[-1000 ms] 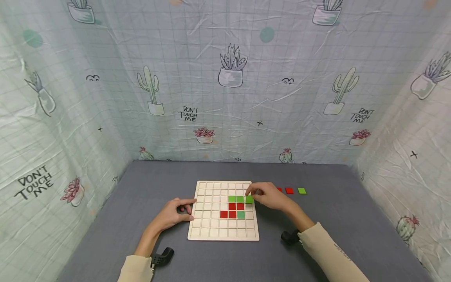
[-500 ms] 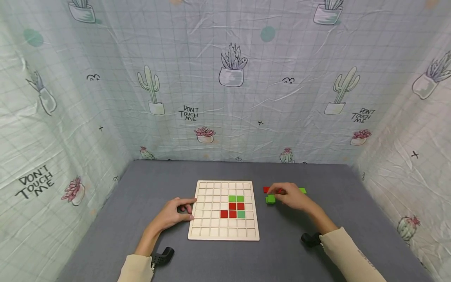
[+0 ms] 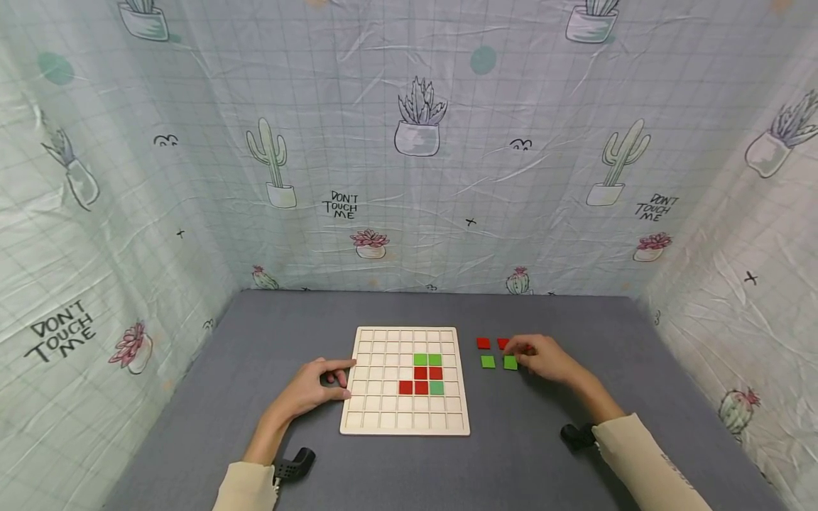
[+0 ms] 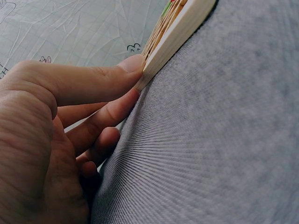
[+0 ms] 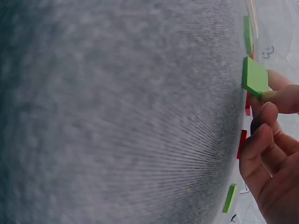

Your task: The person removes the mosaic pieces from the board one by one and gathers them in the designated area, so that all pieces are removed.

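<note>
A square wooden grid board lies on the table, with several red tiles and green tiles in its cells. At the board's left edge, my left hand touches the side with thumb and index fingertips spread apart. The left wrist view shows the thumb pressing at the corner of the edge. My right hand pinches a green tile by its side between thumb and finger, low over the table to the right of the board. Another green tile lies just left of it.
Behind the held tile stand loose red tiles in a row. Farther along in the right wrist view are a red tile and a green tile. A patterned cloth wall rises behind the grey table.
My right hand has carried a green tile from the board's right column rightward, over the loose green tile, to a spot beside it. My left hand has stayed at the board's edge.
</note>
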`<state>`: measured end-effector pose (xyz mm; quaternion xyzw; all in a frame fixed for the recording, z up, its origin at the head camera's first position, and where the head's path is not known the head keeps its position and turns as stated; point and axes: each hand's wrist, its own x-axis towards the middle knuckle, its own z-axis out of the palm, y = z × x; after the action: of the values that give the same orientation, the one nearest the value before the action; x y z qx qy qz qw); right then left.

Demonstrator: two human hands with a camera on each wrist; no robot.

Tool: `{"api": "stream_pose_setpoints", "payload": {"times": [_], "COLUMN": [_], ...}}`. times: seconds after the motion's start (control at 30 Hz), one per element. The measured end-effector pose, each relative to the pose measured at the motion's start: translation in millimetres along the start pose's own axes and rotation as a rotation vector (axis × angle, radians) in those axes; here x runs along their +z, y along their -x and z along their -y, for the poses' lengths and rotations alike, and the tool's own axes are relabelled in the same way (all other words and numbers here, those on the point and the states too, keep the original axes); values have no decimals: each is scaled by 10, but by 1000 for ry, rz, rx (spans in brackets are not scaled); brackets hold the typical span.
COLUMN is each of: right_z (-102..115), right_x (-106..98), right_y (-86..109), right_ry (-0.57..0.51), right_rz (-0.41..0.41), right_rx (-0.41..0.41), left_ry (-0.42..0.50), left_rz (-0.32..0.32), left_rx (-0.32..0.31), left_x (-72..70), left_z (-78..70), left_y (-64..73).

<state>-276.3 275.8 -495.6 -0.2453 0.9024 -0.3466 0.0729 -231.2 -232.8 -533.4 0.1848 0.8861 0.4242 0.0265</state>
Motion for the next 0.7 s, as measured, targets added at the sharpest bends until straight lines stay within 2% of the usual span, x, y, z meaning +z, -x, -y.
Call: {"api": "stream_pose_setpoints", "payload": {"times": [0.3,0.7], "right_z": [1,33], "right_x": [22,42], "right_y": [-4,-11], "right_ry": [34,102], "right_rz": [-10,-17], "right_rx": [-13,12], "left_ry": [-2,-4], "left_rz": [2,1], "left_rx": [3,-4], "left_x": [1,-9], "left_z": [1,-27], "left_y": [5,3]}}
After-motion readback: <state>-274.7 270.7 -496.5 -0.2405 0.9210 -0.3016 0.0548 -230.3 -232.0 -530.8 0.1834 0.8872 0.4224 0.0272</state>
